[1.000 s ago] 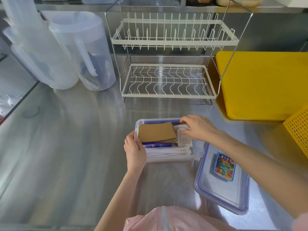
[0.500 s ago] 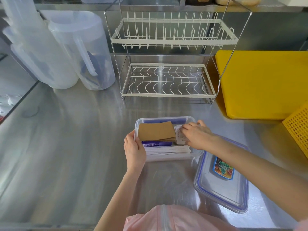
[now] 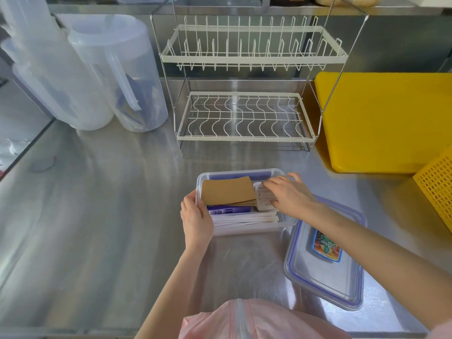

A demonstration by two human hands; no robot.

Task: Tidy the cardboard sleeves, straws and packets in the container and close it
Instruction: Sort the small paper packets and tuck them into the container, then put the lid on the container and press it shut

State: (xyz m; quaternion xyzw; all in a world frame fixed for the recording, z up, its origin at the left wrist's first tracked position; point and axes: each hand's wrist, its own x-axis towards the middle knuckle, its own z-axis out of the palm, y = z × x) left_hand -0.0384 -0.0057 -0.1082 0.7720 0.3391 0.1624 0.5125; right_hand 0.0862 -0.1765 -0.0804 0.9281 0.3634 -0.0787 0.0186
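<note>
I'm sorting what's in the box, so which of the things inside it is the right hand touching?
The white printed packet at the container's right end, under the right hand; the brown cardboard sleeves and white straws lie clear of it.

Brushed stainless-steel counter — reflective, running across the whole view. Two-tier white wire dish rack on a thin metal frame, standing at the back centre; both tiers bare. Two translucent plastic pitchers with lids, back left, side by side: the nearer pitcher with a moulded handle facing forward, the farther pitcher just to its left. Large yellow plastic tray, flat, back right — just beside the rack's right leg. Yellow perforated plastic basket at the right edge, only one corner in view.
</note>
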